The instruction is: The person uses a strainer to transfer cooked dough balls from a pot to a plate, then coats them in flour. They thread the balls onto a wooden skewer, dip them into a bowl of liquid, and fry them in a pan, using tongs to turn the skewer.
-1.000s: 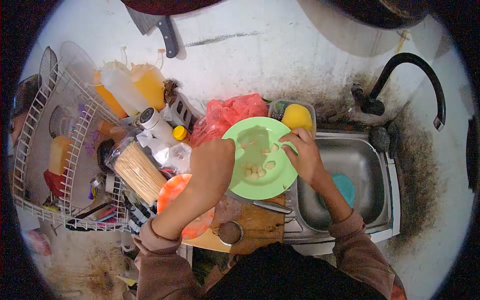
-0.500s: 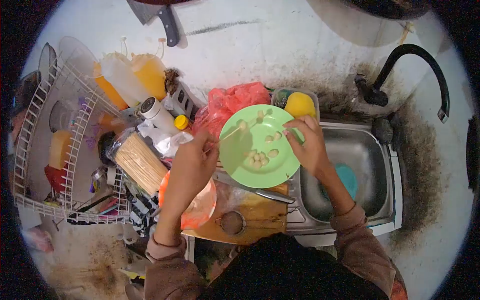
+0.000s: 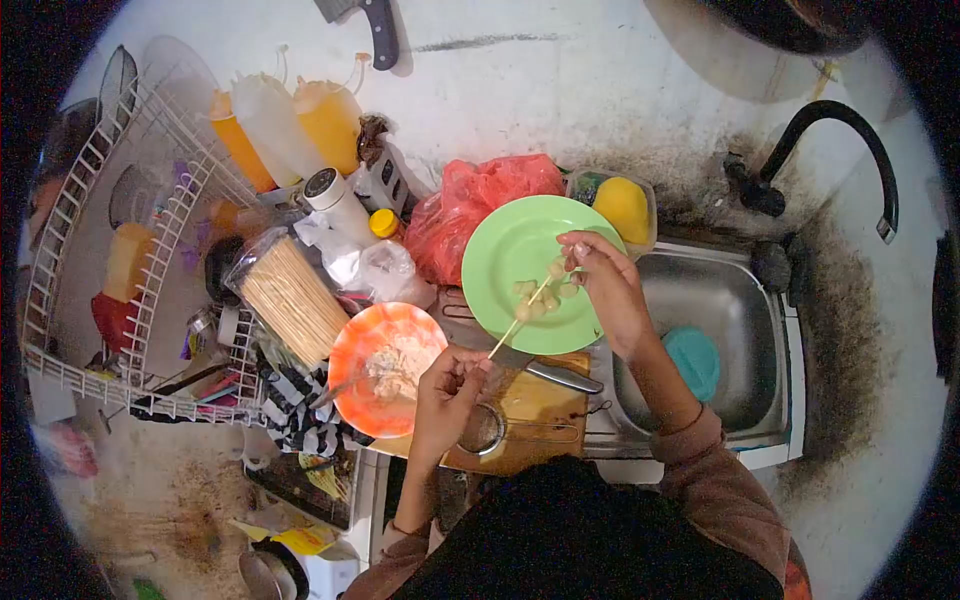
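Note:
My left hand (image 3: 447,395) is closed in a pinch around the lower end of a thin wooden skewer (image 3: 507,338), which slants up to the right over a light green plate (image 3: 497,250). Small pale balls (image 3: 536,306) lie on the plate in a cluster, partly behind the skewer. Over the plate's right side, my right hand (image 3: 612,295) has its thumb and fingertips pinched at a pale ball (image 3: 557,268) by the skewer's upper end. Its fingers partly cover that spot.
Left of the plate stands an orange bowl (image 3: 343,385) with a pale mixture, beside a pack of skewers (image 3: 290,300). A knife handle (image 3: 565,377) and small strainer (image 3: 483,430) lie on the wooden board (image 3: 535,420). The sink (image 3: 740,300) is right, a dish rack (image 3: 140,375) left.
My left hand has moved down and right, bringing the skewer lower over the plate. My right hand has shifted left, its fingertips now at the skewer's upper end. The camera view has shifted.

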`<state>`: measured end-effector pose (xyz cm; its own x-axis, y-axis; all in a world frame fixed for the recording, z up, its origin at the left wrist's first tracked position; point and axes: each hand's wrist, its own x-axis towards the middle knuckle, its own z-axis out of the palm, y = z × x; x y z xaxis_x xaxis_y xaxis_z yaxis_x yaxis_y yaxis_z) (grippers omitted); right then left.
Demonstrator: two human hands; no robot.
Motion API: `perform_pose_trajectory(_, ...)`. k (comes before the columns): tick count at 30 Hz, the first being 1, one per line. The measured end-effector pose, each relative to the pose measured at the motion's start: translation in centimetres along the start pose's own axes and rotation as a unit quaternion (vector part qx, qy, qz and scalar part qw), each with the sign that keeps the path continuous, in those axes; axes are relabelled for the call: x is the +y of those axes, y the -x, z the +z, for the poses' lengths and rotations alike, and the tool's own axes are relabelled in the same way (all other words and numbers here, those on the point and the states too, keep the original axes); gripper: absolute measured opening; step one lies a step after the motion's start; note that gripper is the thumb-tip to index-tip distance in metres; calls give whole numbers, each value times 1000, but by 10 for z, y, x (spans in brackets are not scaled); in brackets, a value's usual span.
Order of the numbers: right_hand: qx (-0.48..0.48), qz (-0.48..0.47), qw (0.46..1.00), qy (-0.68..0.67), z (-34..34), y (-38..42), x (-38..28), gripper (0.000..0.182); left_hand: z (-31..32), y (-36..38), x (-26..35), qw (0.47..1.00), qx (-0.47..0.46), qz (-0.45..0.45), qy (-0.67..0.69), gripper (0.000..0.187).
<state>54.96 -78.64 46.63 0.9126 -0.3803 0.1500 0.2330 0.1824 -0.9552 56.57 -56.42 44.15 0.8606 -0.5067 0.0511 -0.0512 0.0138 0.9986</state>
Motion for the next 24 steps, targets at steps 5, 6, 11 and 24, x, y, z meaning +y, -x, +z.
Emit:
perform_pose_trajectory(5,-14,19,999,-40,4,5,-3,17,-1,1,1,1000,9,-1,4,10)
perform_pose_trajectory(6,-18,18,999,-42,5,6,-4,16,-1,1,0,1000,8,-5,6,10)
perform_pose_trajectory(11,-15,25,999,-23,5,6,0,15,0,-3,-5,1000,2,3,15,10)
perform_pose_trajectory(24,-16,54,998,-26,4,5,2,13,-2,-3,-2,1000,3,-3,0,9)
